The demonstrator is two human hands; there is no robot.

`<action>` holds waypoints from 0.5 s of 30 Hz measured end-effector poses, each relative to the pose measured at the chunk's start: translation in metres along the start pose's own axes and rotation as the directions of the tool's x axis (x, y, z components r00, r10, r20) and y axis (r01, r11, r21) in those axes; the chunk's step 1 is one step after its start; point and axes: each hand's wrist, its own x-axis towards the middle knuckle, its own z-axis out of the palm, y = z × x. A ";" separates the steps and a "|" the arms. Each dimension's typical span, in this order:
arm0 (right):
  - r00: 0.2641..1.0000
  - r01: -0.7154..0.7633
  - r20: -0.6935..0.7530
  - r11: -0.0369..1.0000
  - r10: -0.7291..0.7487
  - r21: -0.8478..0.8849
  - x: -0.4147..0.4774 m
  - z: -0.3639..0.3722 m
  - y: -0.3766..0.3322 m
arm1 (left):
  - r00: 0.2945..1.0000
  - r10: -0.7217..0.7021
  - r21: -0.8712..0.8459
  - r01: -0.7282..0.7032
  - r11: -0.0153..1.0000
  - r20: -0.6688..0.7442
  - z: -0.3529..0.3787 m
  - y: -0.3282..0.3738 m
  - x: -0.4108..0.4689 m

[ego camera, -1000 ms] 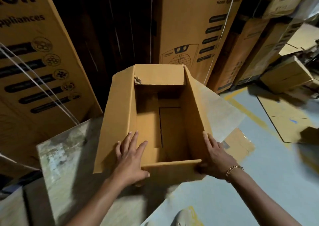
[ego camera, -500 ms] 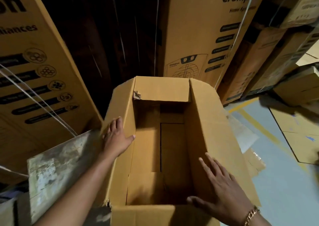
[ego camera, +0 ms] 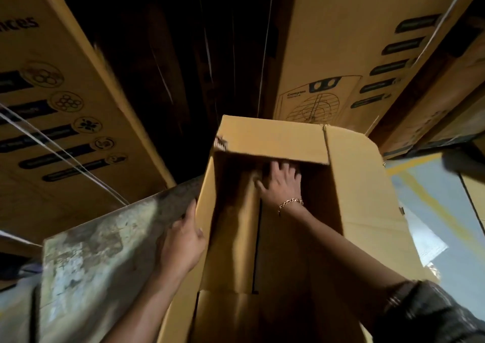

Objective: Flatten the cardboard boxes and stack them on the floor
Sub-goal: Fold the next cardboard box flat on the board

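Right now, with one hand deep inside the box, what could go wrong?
The right hand pushes on the bottom flaps; if they pop open suddenly, the arm may lurch through. The left hand only rests on the box wall, so the box could tip. The torn corner might scratch.

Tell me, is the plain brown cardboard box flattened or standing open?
Standing open: the plain brown cardboard box has its walls apart, and the right hand reaches inside it.
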 end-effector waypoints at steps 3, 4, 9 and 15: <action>0.982 0.055 -0.176 0.993 -0.073 -0.108 0.049 -0.039 0.018 | 1.000 -0.003 0.004 0.003 1.000 0.001 0.002 0.001 0.000; 0.969 0.061 -0.233 0.991 -0.087 -0.117 0.068 -0.051 0.027 | 1.000 0.000 0.010 0.000 1.000 -0.004 0.002 0.002 -0.001; 0.995 0.068 -0.053 0.960 -0.085 -0.273 0.145 -0.085 0.075 | 0.999 -0.034 0.018 0.034 0.999 0.000 -0.005 -0.006 0.001; 0.995 0.090 0.054 0.978 -0.081 -0.189 0.149 -0.072 0.092 | 0.998 -0.059 0.030 0.058 0.998 0.010 -0.007 -0.004 0.003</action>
